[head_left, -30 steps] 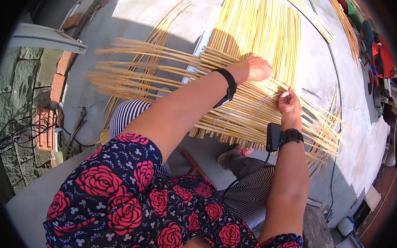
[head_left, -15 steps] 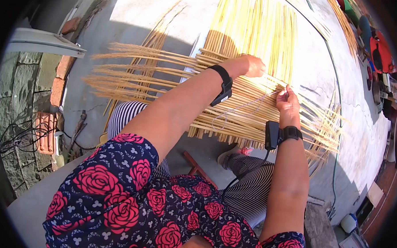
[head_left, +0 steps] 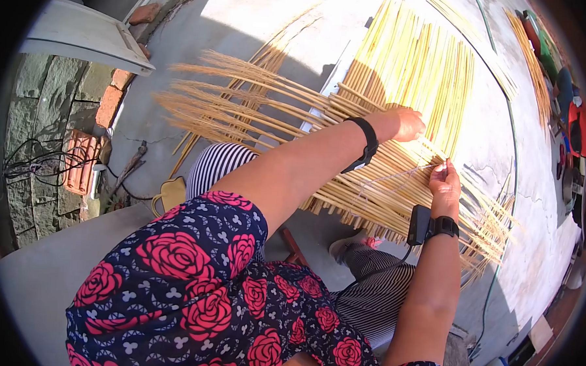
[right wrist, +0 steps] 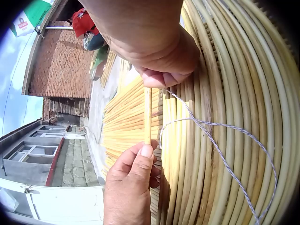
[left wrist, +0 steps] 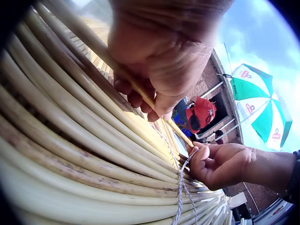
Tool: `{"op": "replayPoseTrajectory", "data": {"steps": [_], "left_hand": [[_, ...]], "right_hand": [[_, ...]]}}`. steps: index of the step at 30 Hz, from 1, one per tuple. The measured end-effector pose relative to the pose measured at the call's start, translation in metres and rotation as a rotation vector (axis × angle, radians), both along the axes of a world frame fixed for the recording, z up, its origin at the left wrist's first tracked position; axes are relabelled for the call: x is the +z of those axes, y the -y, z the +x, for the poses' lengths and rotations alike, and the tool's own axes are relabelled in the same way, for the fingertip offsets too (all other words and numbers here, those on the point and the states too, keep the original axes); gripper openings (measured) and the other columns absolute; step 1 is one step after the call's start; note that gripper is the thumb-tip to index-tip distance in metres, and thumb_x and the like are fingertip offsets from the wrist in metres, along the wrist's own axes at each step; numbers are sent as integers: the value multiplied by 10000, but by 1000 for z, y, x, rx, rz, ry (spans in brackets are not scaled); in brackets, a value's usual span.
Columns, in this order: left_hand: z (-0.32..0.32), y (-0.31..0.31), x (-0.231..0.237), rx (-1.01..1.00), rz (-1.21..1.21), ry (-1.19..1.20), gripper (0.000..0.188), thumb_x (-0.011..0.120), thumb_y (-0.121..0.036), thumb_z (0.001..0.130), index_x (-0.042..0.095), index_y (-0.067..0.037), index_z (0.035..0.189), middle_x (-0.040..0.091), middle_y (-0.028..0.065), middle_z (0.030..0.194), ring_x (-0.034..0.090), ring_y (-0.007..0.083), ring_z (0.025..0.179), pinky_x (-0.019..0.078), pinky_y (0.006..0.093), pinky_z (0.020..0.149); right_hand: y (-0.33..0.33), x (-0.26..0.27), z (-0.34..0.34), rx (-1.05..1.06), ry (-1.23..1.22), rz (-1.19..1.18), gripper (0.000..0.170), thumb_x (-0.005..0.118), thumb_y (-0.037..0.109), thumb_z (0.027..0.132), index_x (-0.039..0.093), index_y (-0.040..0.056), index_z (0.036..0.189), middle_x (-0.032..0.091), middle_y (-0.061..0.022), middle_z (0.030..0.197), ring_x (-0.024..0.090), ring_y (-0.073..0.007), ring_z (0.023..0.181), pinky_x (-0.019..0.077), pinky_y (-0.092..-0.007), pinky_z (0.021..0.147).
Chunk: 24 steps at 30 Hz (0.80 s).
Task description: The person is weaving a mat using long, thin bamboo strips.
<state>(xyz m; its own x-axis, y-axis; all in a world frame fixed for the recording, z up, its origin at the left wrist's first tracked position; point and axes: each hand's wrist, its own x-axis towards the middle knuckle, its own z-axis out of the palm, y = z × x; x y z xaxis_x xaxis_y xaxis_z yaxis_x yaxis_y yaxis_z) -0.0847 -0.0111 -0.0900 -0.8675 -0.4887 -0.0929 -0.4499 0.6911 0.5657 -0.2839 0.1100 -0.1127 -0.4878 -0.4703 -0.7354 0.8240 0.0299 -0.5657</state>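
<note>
My left hand [head_left: 410, 124] pinches a thin reed stalk [right wrist: 147, 117] between thumb and fingers. At the stalk's other end, my right hand [head_left: 445, 180] grips it between thumb and curled fingertips. A twisted white-and-purple string [right wrist: 226, 164] runs from the right fingertips and lies in a loose loop over the reeds. Under both hands spreads a row of crosswise reeds [head_left: 345, 193], packed side by side. In the left wrist view, the string crosses these reeds close below the right hand [left wrist: 225, 164].
Lengthwise reeds [head_left: 435, 65] extend beyond the hands in sunlight. Feathery reed tops [head_left: 205, 97] stick out to the left. A dark green hose [head_left: 515, 147] crosses the concrete floor on the right. Bricks and tangled cables [head_left: 36, 159] lie at the left.
The head view has shifted, so the whole scene sits farther right and lower. Both hands keep nearly the same places over the reeds.
</note>
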Motion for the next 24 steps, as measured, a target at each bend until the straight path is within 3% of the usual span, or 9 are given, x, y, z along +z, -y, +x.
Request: {"op": "replayPoseTrajectory", "data": {"steps": [6, 9, 17, 21, 24], "left_hand": [[2, -3, -6, -6, -12, -17, 156, 536, -177, 831, 610, -95, 941, 563, 105, 1039, 524, 284, 1028, 425, 391, 885], [6, -7, -13, 53, -101, -160, 169, 517, -202, 811, 649, -111, 866, 582, 99, 1036, 544, 280, 1010, 439, 381, 874], [15, -16, -20, 92, -168, -226, 149, 499, -176, 845, 591, -87, 922, 560, 103, 987, 519, 276, 999, 430, 365, 873], [15, -15, -24, 76, -201, -247, 171, 456, -169, 863, 586, -77, 926, 559, 116, 986, 520, 282, 995, 439, 366, 860], [16, -16, -23, 78, -218, -245, 191, 437, -177, 875, 583, -69, 932, 561, 118, 983, 526, 292, 984, 445, 376, 851]], "right_hand": [[1, 2, 4, 14, -29, 18, 74, 589, 74, 866, 566, 15, 828, 575, -39, 674, 516, -117, 519, 490, -210, 477], [4, 4, 10, 29, -84, 68, 68, 587, 73, 867, 572, 15, 834, 579, -36, 683, 527, -110, 531, 492, -208, 482], [5, 18, 23, 60, -187, 147, 108, 600, 77, 861, 604, 2, 938, 581, -29, 729, 557, -105, 620, 508, -187, 513], [3, 11, 11, 77, -211, 124, 109, 601, 74, 858, 605, -13, 923, 591, -58, 766, 567, -129, 645, 533, -223, 534], [2, 34, 25, 179, -358, 102, 129, 632, 77, 836, 535, 30, 766, 570, -31, 711, 552, -117, 575, 512, -220, 485]]}}
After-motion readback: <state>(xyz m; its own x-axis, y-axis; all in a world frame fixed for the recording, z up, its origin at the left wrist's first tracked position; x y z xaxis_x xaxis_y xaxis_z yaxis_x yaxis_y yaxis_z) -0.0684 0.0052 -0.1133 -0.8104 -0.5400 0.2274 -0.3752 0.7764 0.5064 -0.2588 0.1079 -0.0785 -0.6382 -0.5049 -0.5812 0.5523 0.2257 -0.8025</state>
